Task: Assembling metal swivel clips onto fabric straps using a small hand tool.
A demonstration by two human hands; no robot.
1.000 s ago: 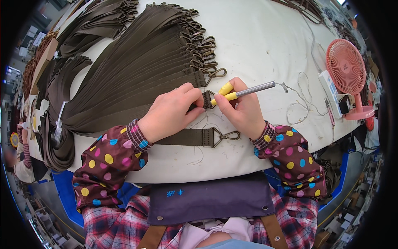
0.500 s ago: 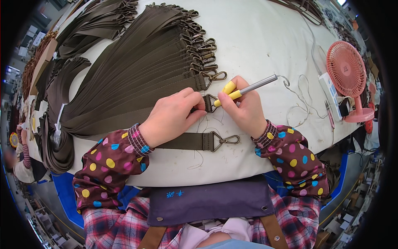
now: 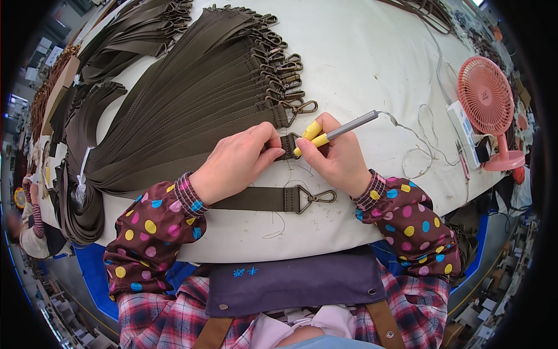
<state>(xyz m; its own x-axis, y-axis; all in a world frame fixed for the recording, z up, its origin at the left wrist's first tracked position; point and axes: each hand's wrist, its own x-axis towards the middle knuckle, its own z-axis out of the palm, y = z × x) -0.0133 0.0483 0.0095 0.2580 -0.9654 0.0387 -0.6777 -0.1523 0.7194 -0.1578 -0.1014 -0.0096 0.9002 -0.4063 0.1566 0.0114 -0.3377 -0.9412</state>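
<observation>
Dark brown cloth makes up the strap (image 3: 288,148), whose end our left hand (image 3: 232,160) pinches between finger and thumb, in from the middle of the worktop's (image 3: 360,75) near edge. Our right hand (image 3: 342,160) is closed around a yellow and grey pen-shaped tool (image 3: 349,127), its tip close to that end, though we cannot tell if they touch. Nearer us lies a second strap (image 3: 253,199) with a metal clip (image 3: 313,197), while a pile of straps (image 3: 186,93) fans out from the left edge and a pink fan (image 3: 485,90) stands by the right edge.
</observation>
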